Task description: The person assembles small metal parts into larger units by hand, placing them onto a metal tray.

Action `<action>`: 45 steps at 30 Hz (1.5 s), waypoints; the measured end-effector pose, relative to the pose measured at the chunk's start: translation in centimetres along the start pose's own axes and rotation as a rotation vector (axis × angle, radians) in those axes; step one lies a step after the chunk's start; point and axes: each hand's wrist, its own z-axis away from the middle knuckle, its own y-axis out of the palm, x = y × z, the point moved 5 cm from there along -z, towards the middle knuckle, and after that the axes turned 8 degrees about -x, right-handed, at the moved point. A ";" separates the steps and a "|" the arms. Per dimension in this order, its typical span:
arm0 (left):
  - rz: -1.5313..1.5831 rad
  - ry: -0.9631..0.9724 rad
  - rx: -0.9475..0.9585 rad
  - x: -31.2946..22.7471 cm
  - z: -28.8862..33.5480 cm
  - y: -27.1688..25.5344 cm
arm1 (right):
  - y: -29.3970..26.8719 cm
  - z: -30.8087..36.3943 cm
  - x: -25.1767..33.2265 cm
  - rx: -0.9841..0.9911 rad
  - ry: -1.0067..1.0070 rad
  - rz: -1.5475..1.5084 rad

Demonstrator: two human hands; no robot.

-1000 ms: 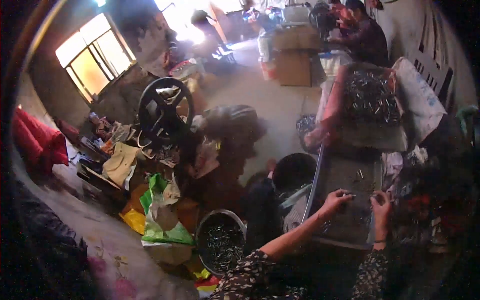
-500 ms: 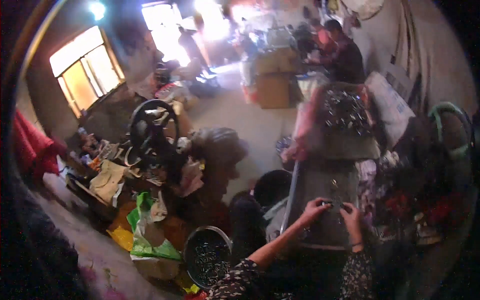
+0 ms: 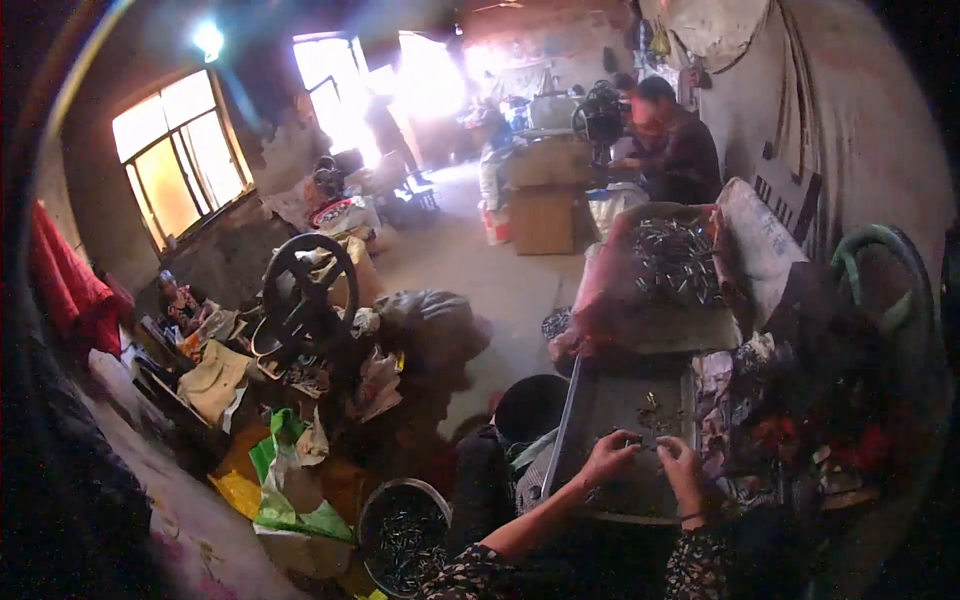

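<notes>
My left hand (image 3: 610,460) and my right hand (image 3: 682,472) are raised over a dark shallow tray (image 3: 620,385), their fingertips close together. Both sets of fingers are pinched. A small dark piece shows at the left fingertips, too small to name, and what the right fingers hold cannot be made out. A few small brassy pieces (image 3: 652,402) lie in the tray just beyond my hands. Farther up, many thin shiny metal pieces (image 3: 680,255) are heaped in a second, pinkish-lined container (image 3: 597,285).
A round metal basin (image 3: 447,497) of small metal pieces stands at lower left. Nearby are a green and white sack (image 3: 300,510) and a black handwheel (image 3: 352,265). A dark bucket (image 3: 530,408) sits left of the tray. Farther off, a person (image 3: 685,145) sits beside a cardboard box (image 3: 543,215).
The whole view has shifted, so the room appears lower and sharper. My two hands have come closer together, still pinched above the tray.
</notes>
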 end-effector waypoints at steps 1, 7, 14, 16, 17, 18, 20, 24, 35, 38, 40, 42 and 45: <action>0.005 0.056 0.022 0.1 -0.1 0.2 | 0.0 0.2 0.3 -0.008 0.003 0.003; -0.171 0.023 0.066 -2.3 -0.1 1.4 | -0.8 -0.7 1.4 -0.096 0.098 -0.094; 0.034 -0.183 0.092 0.2 -0.5 0.8 | -1.0 -0.8 -0.1 -0.089 0.046 0.019; 0.023 -0.125 0.093 0.0 -1.1 0.7 | -0.5 -1.0 1.1 -0.067 0.006 -0.039; 0.011 -0.084 0.078 0.0 -0.6 0.6 | -0.7 -0.8 1.0 -0.069 0.011 -0.032; 0.114 -0.240 0.125 -1.7 0.4 1.1 | -0.8 -1.0 0.0 -0.046 0.112 -0.023; 0.074 -0.219 0.130 -0.9 0.1 1.5 | -0.8 -0.9 -1.3 -0.076 0.217 -0.082; -0.054 -0.012 0.088 0.4 -0.7 0.7 | -0.4 -0.8 -0.4 -0.041 0.230 -0.084; 0.020 -0.114 0.084 0.3 -0.8 0.5 | -0.4 -1.5 -0.5 -0.065 0.077 -0.069; 0.016 -0.131 0.111 0.8 -0.9 0.5 | -0.1 -1.2 -0.6 -0.017 0.237 -0.166; -0.035 -0.072 0.071 0.8 -1.0 0.6 | -0.1 -1.2 -0.9 -0.010 0.268 -0.165; -0.087 -0.007 0.018 0.6 -1.2 0.1 | 0.3 -1.5 -0.9 0.009 0.295 -0.168; -0.082 -0.013 -0.007 1.0 -1.1 -0.5 | 0.9 -1.5 -1.7 0.047 0.303 -0.183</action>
